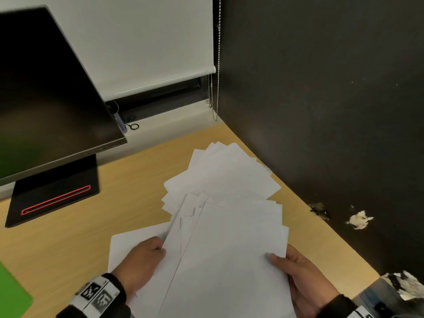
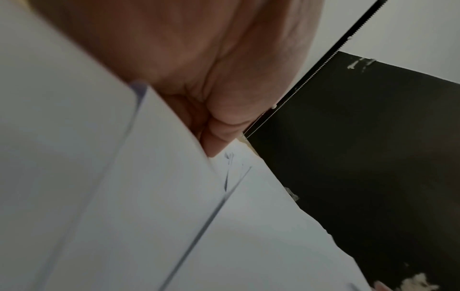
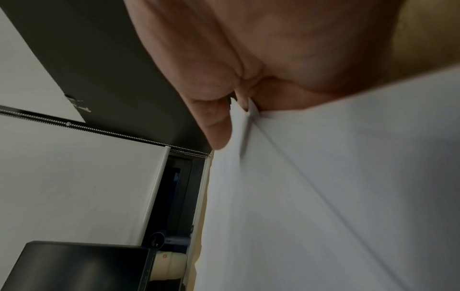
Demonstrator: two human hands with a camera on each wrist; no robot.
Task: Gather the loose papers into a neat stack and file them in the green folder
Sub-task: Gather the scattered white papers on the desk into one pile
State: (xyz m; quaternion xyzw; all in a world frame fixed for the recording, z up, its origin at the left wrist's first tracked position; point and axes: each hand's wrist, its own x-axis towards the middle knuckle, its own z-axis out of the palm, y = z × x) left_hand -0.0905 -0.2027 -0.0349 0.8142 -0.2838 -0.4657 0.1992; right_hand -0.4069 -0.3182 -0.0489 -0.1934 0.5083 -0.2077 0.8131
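The loose sheets of plain white paper (image 1: 231, 237) carry no visible print in the head view; the left wrist view shows faint dark scribble marks near one sheet's edge (image 2: 227, 157). The wooden desk top (image 1: 68, 244) is pale yellow-tan with a fine grain. The flat plastic folder (image 1: 11, 292) at the left edge is bright green. The monitor's black rectangular base (image 1: 52, 191) bears a thin red outlined slot. The side wall panel (image 1: 332, 111) is matt black with whitish chipped patches. The roller blind (image 1: 142, 42) is off-white. The wrist band (image 1: 96, 294) is white with black square-block markers.
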